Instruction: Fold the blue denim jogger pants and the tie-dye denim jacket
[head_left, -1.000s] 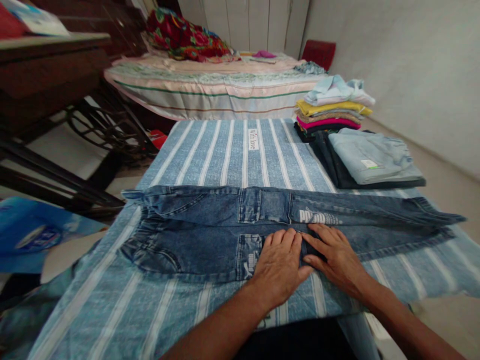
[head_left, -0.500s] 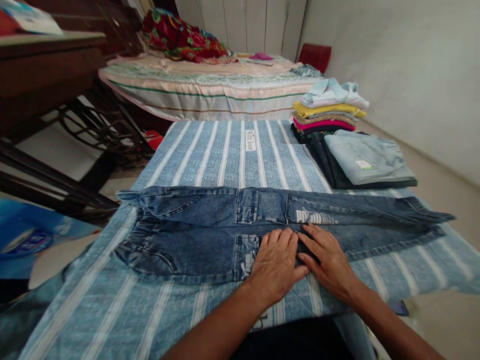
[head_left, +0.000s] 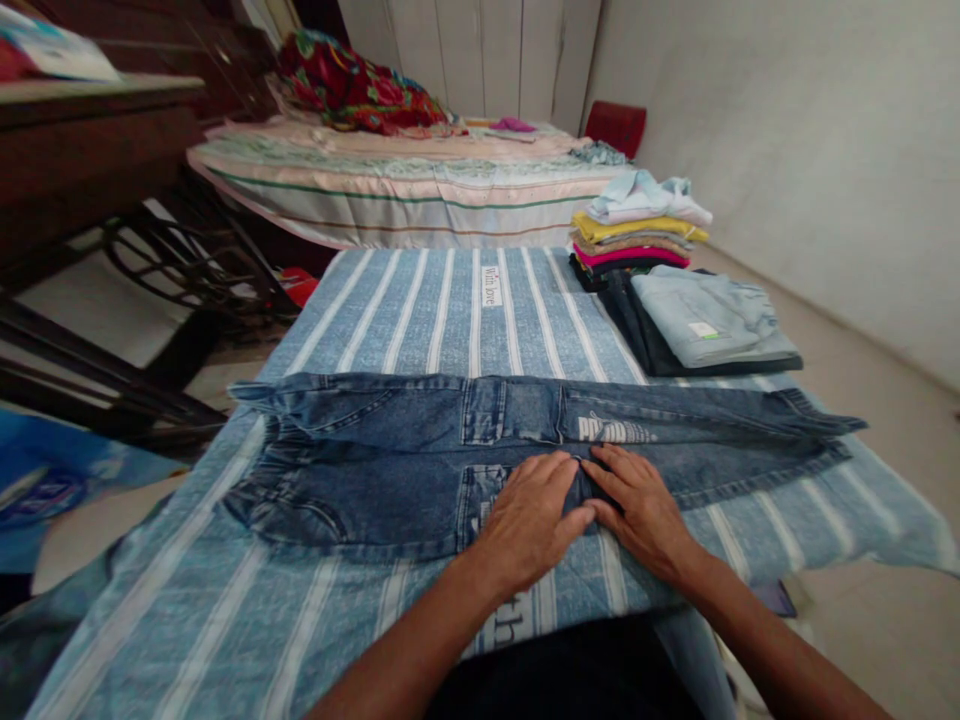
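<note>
A pair of dark blue jeans (head_left: pixel 397 460) lies flat across the cloth-covered table, its gathered waist at the left and leg ends at the right. White print shows on the upper leg, and pockets sit near the middle. My left hand (head_left: pixel 529 515) rests on the lower leg by a pocket, fingers stretched out. Beside it my right hand (head_left: pixel 637 510) lies on the same leg with fingers extended. The thumbs come close together, and the hands cover part of the lower pocket.
Folded light jeans (head_left: pixel 712 318) lie on darker trousers at the table's right edge. Behind them stands a stack of folded clothes (head_left: pixel 634 235). A bed (head_left: pixel 420 190) is beyond the striped tablecloth (head_left: pixel 420 310). At the left stands a dark wooden sewing table (head_left: pixel 97 120).
The view has shifted slightly. My hands stay on the jeans' lower leg, and my left hand has slid a little nearer the right thumb. The jeans keep their flat layout.
</note>
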